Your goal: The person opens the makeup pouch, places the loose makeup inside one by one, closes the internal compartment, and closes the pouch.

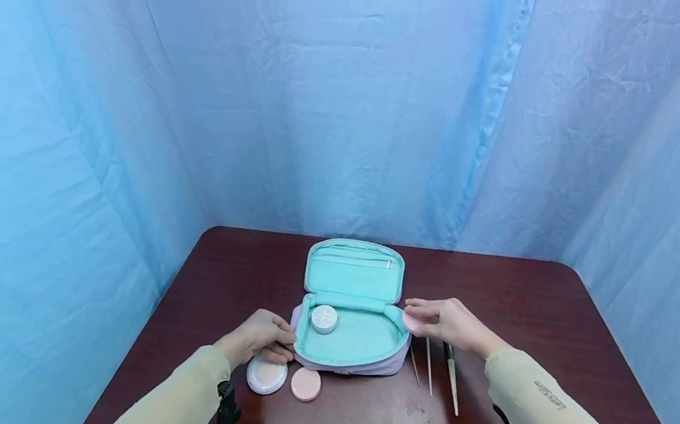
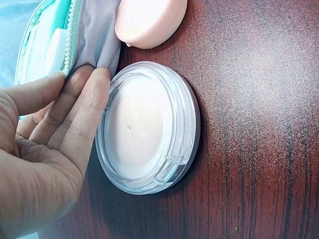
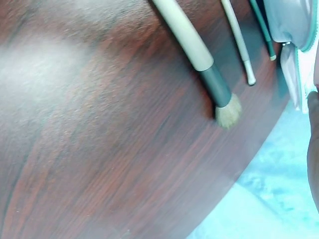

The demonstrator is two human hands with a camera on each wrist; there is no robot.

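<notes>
- Your left hand (image 1: pixel 264 337) pinches the bag (image 1: pixel 382 366) by its left rim, thumb and fingers narrow, presumably steadying it.
- Your right hand (image 1: pixel 445 322) holds a pink round piece (image 1: pixel 411 322) in its fingers at the bag's right rim.
- The white jar (image 1: pixel 324 319) sits inside, to the left.
- The clear-lidded compact (image 1: pixel 266 377) and pink case (image 1: pixel 306 385) lie on the near side, brushes (image 1: pixel 451 384) right, probably for easy reach.

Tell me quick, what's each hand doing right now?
Left hand: closed, pinching the open bag's edge.
Right hand: closed, holding a small pink thing at the bag's rim.
</notes>
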